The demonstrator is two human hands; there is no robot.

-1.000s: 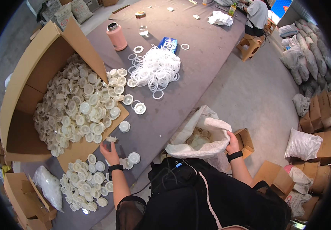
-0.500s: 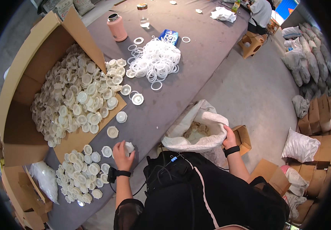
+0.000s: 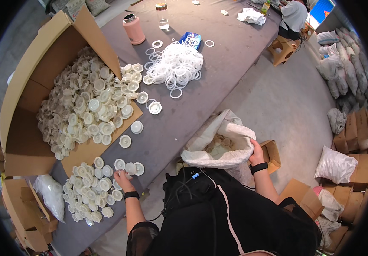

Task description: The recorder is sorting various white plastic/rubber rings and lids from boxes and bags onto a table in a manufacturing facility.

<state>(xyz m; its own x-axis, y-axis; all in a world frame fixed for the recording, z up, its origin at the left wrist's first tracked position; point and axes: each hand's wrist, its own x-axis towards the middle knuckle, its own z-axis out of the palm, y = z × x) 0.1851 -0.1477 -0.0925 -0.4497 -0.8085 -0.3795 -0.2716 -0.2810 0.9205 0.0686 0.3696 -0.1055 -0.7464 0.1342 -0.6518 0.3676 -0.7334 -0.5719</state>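
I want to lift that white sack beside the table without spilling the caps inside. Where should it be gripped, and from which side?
Grip the rolled-down rim of the white sack, coming from above at opposite sides. The mouth gapes upward, the cloth is limp, and the caps lie loose inside, so probably only the bunched rim gives a firm hold. The right hand already clutches the rim on its right side; the left side is free.

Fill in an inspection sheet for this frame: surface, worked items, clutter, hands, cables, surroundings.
Surface: long grey table.
Worked items: round white plastic caps grouped at the near table edge; more fill the open cardboard box; white woven sack beside the table.
Clutter: pile of thin white rings, pink bottle.
Hands: left hand on the caps; right hand grips the sack's rim.
Cables: thin dark cable on the person's black top.
Surroundings: stuffed sacks, flattened cartons.
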